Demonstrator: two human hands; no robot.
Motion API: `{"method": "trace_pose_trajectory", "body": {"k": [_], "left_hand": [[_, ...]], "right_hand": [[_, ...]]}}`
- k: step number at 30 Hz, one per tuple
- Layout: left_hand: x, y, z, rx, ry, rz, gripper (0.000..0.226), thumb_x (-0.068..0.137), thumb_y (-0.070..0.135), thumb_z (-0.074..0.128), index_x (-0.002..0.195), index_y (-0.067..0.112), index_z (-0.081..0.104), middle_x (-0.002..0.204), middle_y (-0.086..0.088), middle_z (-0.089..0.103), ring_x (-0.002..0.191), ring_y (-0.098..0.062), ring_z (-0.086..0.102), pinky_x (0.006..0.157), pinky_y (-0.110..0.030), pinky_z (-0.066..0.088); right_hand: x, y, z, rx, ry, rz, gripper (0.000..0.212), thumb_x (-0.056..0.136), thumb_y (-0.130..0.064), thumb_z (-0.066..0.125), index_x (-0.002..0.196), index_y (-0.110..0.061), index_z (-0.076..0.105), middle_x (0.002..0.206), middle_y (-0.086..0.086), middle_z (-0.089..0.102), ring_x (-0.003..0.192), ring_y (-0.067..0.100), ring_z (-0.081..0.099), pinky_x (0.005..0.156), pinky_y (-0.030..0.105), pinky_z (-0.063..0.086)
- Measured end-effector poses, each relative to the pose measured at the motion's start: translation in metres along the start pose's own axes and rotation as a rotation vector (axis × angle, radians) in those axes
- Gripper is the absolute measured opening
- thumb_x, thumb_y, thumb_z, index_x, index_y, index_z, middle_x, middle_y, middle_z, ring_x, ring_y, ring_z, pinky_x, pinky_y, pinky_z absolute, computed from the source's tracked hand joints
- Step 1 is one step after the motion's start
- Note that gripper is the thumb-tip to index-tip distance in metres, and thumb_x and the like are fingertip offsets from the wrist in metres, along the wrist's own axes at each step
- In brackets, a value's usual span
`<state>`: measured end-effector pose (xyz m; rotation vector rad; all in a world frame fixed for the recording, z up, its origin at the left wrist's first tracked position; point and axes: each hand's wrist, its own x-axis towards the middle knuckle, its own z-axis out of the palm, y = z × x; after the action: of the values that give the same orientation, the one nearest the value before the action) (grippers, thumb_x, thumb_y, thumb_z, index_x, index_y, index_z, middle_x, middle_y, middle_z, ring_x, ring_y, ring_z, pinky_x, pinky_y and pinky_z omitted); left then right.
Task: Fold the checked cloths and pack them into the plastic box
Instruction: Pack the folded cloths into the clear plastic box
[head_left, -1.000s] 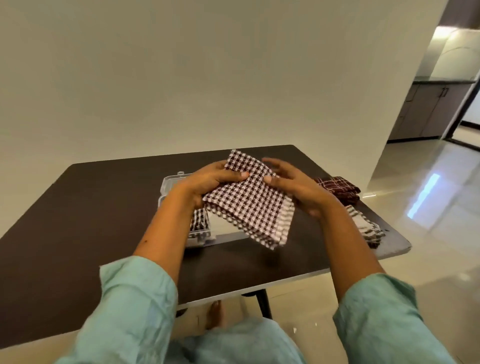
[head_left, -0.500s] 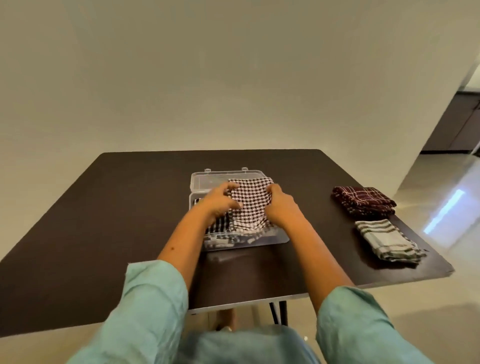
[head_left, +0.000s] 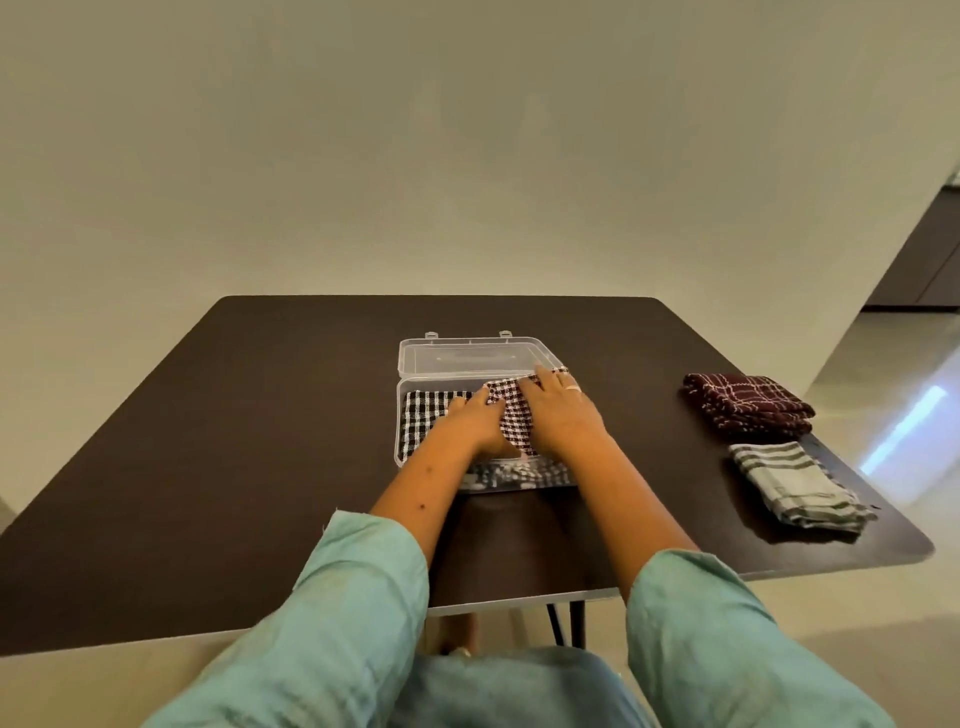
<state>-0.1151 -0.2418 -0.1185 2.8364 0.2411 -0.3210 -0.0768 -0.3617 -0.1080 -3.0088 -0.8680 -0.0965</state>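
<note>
A clear plastic box (head_left: 410, 387) lies open on the dark table (head_left: 260, 441), its lid (head_left: 467, 358) tipped back. A black-and-white checked cloth (head_left: 426, 415) fills its left part. Beside it, in the box's right part, lies a folded maroon-and-white checked cloth (head_left: 511, 415). My left hand (head_left: 475, 423) presses on that cloth's left edge with flat fingers. My right hand (head_left: 558, 413) lies flat over its right side, fingertips near the box's far wall. Much of the maroon-checked cloth is hidden under both hands.
Two folded cloths sit at the table's right side: a dark maroon one with white lines (head_left: 748, 408) and a pale one with green stripes (head_left: 795, 486) closer to me. A wall rises just behind the table. Shiny floor lies to the right.
The maroon-checked cloth went from being held up above the table down into the box. Both hands now press it flat in the right part.
</note>
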Motion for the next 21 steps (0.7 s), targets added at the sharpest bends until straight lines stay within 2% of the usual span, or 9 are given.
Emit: {"method": "trace_pose_trajectory", "body": {"k": [2,4,9,11,13,15,17,19,21], "left_hand": [[0.005,-0.002,-0.002,0.074,-0.051,-0.017,0.091,0.086,0.050,0.061,0.153,0.021,0.008,0.161,-0.003,-0.002,0.146,-0.036,0.004,0.117,-0.052,0.017],[0.007,-0.004,-0.005,0.106,-0.083,-0.035,0.093,0.086,0.052,0.061,0.154,0.022,0.005,0.161,-0.001,-0.003,0.146,-0.035,0.001,0.117,-0.054,0.017],[0.006,0.002,-0.007,0.152,-0.081,-0.058,0.091,0.086,0.055,0.058,0.154,0.022,0.008,0.161,-0.003,0.000,0.145,-0.035,0.004,0.116,-0.053,0.020],[0.003,0.005,-0.009,0.161,-0.086,-0.093,0.090,0.086,0.055,0.058,0.153,0.020,0.011,0.160,-0.005,0.006,0.144,-0.035,0.009,0.116,-0.052,0.021],[-0.003,0.011,-0.013,0.172,-0.065,-0.121,0.080,0.084,0.051,0.061,0.149,0.018,0.027,0.155,-0.008,0.021,0.140,-0.034,0.020,0.114,-0.049,0.027],[-0.011,0.027,-0.014,0.138,0.085,-0.120,0.056,0.088,0.033,0.059,0.137,0.014,0.044,0.144,-0.014,0.035,0.133,-0.033,0.029,0.107,-0.045,0.034],[-0.025,0.051,-0.013,0.028,0.299,-0.084,0.042,0.090,0.015,0.050,0.132,0.010,0.048,0.139,-0.017,0.039,0.131,-0.032,0.033,0.103,-0.042,0.038],[-0.038,0.081,-0.009,-0.067,0.443,0.020,0.044,0.089,0.011,0.047,0.132,0.011,0.049,0.143,-0.016,0.036,0.132,-0.032,0.032,0.104,-0.040,0.036],[-0.044,0.107,-0.003,-0.137,0.511,0.135,0.045,0.089,0.014,0.050,0.134,0.012,0.048,0.150,-0.014,0.029,0.137,-0.031,0.025,0.108,-0.041,0.032]], "right_hand": [[0.007,0.004,0.003,0.084,-0.212,0.004,0.074,0.090,-0.011,0.054,0.152,-0.013,0.014,0.160,0.012,0.008,0.147,0.030,0.010,0.119,0.041,0.016],[0.014,0.006,0.003,0.144,-0.374,0.041,0.073,0.093,-0.011,0.049,0.153,-0.012,0.008,0.160,0.011,0.004,0.147,0.028,0.009,0.119,0.040,0.014],[0.021,0.007,0.004,0.159,-0.434,0.032,0.073,0.092,-0.013,0.050,0.153,-0.011,0.008,0.160,0.011,0.006,0.147,0.028,0.011,0.119,0.041,0.015],[0.016,0.009,-0.001,0.268,-0.361,-0.006,0.064,0.091,-0.007,0.049,0.150,-0.011,0.024,0.156,0.013,0.025,0.142,0.028,0.026,0.116,0.037,0.023],[0.004,0.016,-0.010,0.501,-0.170,0.004,0.055,0.089,-0.003,0.049,0.143,-0.012,0.041,0.146,0.011,0.044,0.133,0.024,0.041,0.109,0.031,0.032],[-0.015,0.032,-0.017,0.746,0.187,0.081,0.045,0.087,-0.001,0.050,0.131,-0.011,0.056,0.132,0.006,0.056,0.120,0.016,0.051,0.102,0.024,0.037],[-0.035,0.055,-0.017,0.854,0.516,0.207,0.038,0.084,0.000,0.051,0.118,-0.011,0.065,0.120,0.005,0.064,0.110,0.016,0.057,0.099,0.026,0.042],[-0.053,0.090,-0.009,0.742,0.595,0.382,0.037,0.083,-0.004,0.053,0.118,-0.012,0.065,0.121,0.009,0.064,0.114,0.024,0.056,0.100,0.034,0.042],[-0.069,0.124,0.005,0.432,0.446,0.607,0.040,0.084,-0.013,0.056,0.124,-0.015,0.060,0.130,0.009,0.058,0.123,0.029,0.048,0.104,0.043,0.035]]}}
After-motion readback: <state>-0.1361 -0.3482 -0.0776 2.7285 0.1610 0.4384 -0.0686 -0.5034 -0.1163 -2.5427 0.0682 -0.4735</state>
